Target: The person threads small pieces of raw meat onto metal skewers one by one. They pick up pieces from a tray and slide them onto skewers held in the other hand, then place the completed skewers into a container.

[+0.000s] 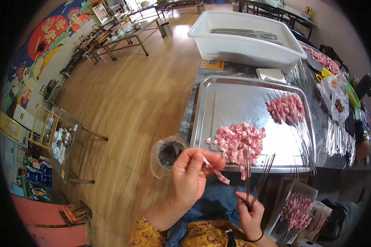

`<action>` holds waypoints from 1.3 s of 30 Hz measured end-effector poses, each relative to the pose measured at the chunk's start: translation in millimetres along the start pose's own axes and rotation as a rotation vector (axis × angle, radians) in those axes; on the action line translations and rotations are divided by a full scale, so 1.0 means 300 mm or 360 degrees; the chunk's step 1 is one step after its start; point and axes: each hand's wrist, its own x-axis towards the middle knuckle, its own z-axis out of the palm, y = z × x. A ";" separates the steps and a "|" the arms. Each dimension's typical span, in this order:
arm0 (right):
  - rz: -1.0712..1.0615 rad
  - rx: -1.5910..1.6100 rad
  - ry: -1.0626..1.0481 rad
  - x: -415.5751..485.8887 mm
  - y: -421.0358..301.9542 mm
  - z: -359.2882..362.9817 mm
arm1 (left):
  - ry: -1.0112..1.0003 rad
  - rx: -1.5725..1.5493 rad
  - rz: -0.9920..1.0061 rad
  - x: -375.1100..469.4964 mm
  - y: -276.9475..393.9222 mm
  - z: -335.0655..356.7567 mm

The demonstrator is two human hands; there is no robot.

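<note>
Between the thumb and fingers of my left hand [190, 174] a strip of raw meat [220, 176] hangs down. My right hand [250, 213] grips a bunch of thin metal skewers [248, 176] that fan upward. A piece of meat [242, 171] is beside the shafts of the bunch, near the tray's front rim. Just beyond my hands, a heap of cut raw meat [235, 139] lies in a shallow metal tray [228, 98]. On the tray's right side rests a pile of skewers loaded with meat [286, 108], their bare ends towards me.
Behind the tray stands a white plastic tub [244, 49] with skewers inside. Loose skewers [340, 139] and a plastic bag [334, 92] lie to the right. More loaded skewers [296, 211] fill a box at lower right. A lined bin [170, 152] stands by the table's left corner.
</note>
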 end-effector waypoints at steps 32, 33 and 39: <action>0.0217 0.0156 0.0073 0.056 -0.037 -0.138 | -0.0925 0.2685 0.0687 0.380 0.044 -0.006; 0.0220 0.0164 0.0099 0.055 -0.035 -0.139 | -0.0963 0.2763 0.0685 0.407 0.040 -0.012; 0.0162 0.0055 0.0065 0.048 -0.030 -0.138 | -0.0841 0.2747 0.0535 0.461 0.066 -0.026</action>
